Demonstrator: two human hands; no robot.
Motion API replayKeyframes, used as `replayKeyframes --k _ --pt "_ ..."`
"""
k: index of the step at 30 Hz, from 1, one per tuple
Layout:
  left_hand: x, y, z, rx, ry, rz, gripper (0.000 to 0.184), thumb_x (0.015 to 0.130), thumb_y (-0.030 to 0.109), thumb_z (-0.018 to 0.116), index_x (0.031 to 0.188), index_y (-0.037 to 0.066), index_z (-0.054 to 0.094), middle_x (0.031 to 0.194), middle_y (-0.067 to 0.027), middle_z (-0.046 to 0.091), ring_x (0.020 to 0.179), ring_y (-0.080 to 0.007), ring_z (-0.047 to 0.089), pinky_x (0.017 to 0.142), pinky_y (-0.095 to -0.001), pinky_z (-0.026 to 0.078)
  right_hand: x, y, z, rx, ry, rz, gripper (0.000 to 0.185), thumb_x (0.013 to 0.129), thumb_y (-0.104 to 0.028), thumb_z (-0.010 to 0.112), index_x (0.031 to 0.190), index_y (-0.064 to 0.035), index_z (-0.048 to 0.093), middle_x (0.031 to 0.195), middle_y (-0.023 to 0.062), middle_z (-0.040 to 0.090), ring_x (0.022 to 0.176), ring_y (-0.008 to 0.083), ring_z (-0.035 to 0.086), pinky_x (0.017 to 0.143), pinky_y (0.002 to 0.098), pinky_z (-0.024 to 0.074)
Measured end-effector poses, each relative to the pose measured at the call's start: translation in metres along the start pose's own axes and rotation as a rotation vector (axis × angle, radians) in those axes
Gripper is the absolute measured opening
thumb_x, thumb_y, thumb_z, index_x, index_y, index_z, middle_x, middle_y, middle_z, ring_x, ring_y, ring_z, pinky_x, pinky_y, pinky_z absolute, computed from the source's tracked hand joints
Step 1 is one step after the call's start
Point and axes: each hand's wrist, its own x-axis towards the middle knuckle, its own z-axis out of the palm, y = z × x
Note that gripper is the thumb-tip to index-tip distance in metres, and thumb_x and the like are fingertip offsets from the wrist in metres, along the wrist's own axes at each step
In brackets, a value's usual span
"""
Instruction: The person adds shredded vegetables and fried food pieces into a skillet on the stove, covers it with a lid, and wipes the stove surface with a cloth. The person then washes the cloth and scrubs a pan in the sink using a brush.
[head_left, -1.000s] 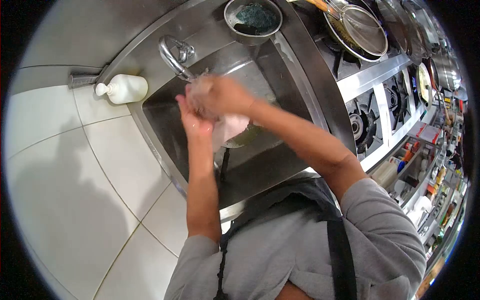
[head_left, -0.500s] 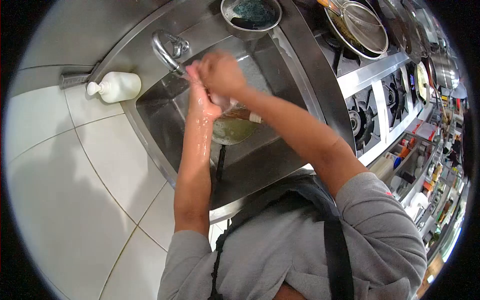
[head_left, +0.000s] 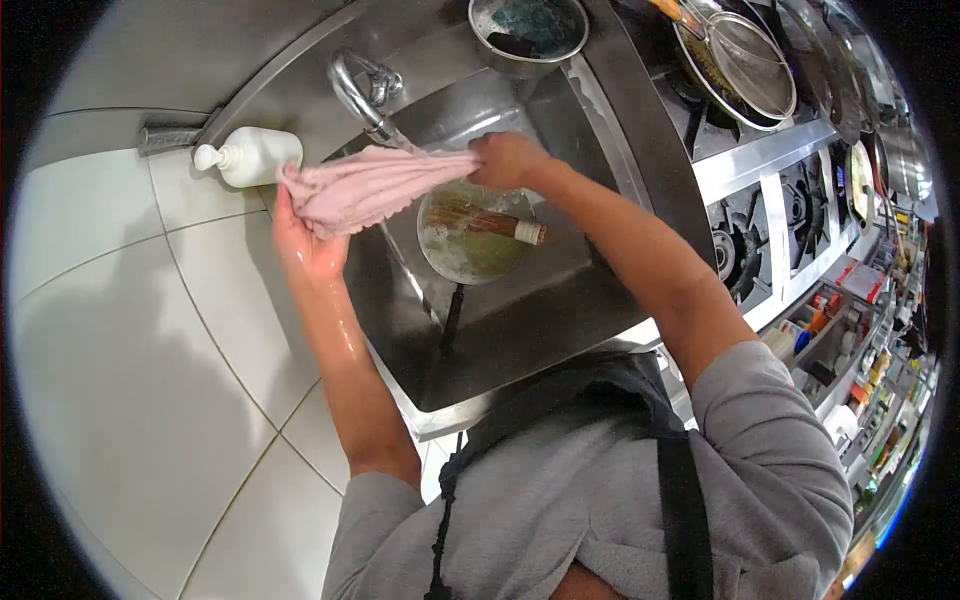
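Note:
A pink cloth is stretched out over the sink, just below the mouth of the tap. My left hand, wet up the forearm, grips its wide, spread end. Bunched together, the other end is in the closed fingers of my right hand. Under the cloth, a round pan with a dark handle lies in the sink, holding cloudy, foamy liquid. A brush of stiff brown bristles with a pale-bound end rests across it.
A white pump bottle stands on the sink's left edge. At the back right rim sits a metal bowl with a greenish scouring pad inside. A strainer lies over a pan on the stove to the right.
My hands were close together under the tap, with the pink cloth mostly hidden between them. They have moved apart, left hand leftward and right hand rightward, and the cloth is drawn out between them.

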Motion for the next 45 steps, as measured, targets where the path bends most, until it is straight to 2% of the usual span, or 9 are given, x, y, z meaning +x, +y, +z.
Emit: replayKeyframes --k 11,19,22,30,33,36,40,43,45 --pt "0.037 -0.136 -0.028 -0.200 -0.112 -0.353 0.051 0.103 0.051 0.052 0.134 0.012 0.061 0.133 -0.0168 0.062 0.121 -0.0348 0.060 0.104 -0.0555 0.048 -0.086 -0.151 0.027 0.457 0.207 -0.347 0.055 0.083 -0.047 0.075 0.095 0.0065 0.071 0.093 0.0249 0.072 0.096 0.0425 0.068 0.100 0.0471 0.0483" --pt "0.063 -0.176 -0.078 0.106 -0.067 -0.107 0.037 0.104 0.037 0.049 0.124 0.008 0.061 0.118 -0.0099 0.068 0.104 -0.0263 0.067 0.090 -0.0451 0.056 -0.002 -0.096 0.021 0.006 0.372 0.030 0.049 0.090 -0.044 0.061 0.058 -0.0070 0.067 0.069 0.0192 0.069 0.074 0.0388 0.068 0.066 0.0506 0.0548" --pt "0.067 -0.185 -0.082 0.161 -0.126 -0.050 0.036 0.104 0.036 0.050 0.123 0.008 0.062 0.115 -0.0081 0.068 0.101 -0.0246 0.068 0.087 -0.0438 0.057 -0.048 -0.124 0.039 0.117 0.720 -0.366 0.041 0.087 -0.041 0.065 0.062 -0.0085 0.072 0.064 0.0175 0.067 0.074 0.0384 0.068 0.065 0.0512 0.0542" --pt "0.037 -0.156 -0.006 0.090 0.255 -0.314 0.036 0.106 0.036 0.049 0.127 0.009 0.061 0.113 -0.0048 0.068 0.102 -0.0209 0.067 0.087 -0.0410 0.056 0.004 -0.096 0.019 0.259 0.532 0.078 0.032 0.080 -0.037 0.067 0.070 -0.0075 0.074 0.072 0.0188 0.070 0.074 0.0386 0.069 0.065 0.0479 0.0564" --pt "0.066 -0.181 -0.080 -0.228 -0.169 -0.153 0.036 0.107 0.034 0.048 0.128 0.009 0.061 0.111 -0.0037 0.067 0.102 -0.0203 0.065 0.090 -0.0383 0.054 -0.021 -0.115 0.039 0.084 0.560 -0.181 0.033 0.081 -0.038 0.065 0.070 -0.0077 0.073 0.079 0.0209 0.071 0.071 0.0411 0.069 0.068 0.0502 0.0571" --pt "0.080 -0.189 -0.115 0.158 -0.336 0.064 0.032 0.108 0.030 0.046 0.128 0.010 0.061 0.113 -0.0037 0.067 0.103 -0.0221 0.063 0.094 -0.0367 0.052 -0.035 -0.109 0.040 0.028 0.635 -0.351 0.032 0.081 -0.038 0.066 0.076 -0.0069 0.074 0.084 0.0207 0.071 0.079 0.0396 0.070 0.070 0.0495 0.0563" --pt "0.035 -0.141 -0.041 0.172 -0.041 -0.275 0.027 0.104 0.020 0.050 0.126 0.012 0.063 0.118 -0.0093 0.067 0.112 -0.0234 0.063 0.101 -0.0365 0.050 -0.003 -0.039 0.014 -0.046 0.432 -0.171 0.042 0.081 -0.048 0.068 0.084 -0.0073 0.076 0.089 0.0197 0.068 0.087 0.0378 0.070 0.076 0.0501 0.0568" --pt "0.041 -0.096 -0.125 1.794 -0.066 0.746 0.033 0.107 0.021 0.042 0.112 0.004 0.070 0.118 -0.0154 0.070 0.125 -0.0324 0.058 0.113 -0.0437 0.040 -0.030 -0.012 -0.017 -0.214 0.218 -0.238 0.044 0.081 -0.052 0.069 0.094 -0.0102 0.077 0.096 0.0176 0.067 0.088 0.0371 0.070 0.076 0.0498 0.0568" --pt "0.024 -0.073 -0.123 1.708 0.084 0.717 0.041 0.108 0.023 0.044 0.095 0.000 0.076 0.110 -0.0168 0.073 0.122 -0.0344 0.060 0.111 -0.0428 0.040 -0.040 0.000 -0.031 -0.284 0.108 -0.235 0.046 0.082 -0.054 0.070 0.101 -0.0126 0.077 0.098 0.0169 0.067 0.088 0.0368 0.070 0.077 0.0493 0.0569"
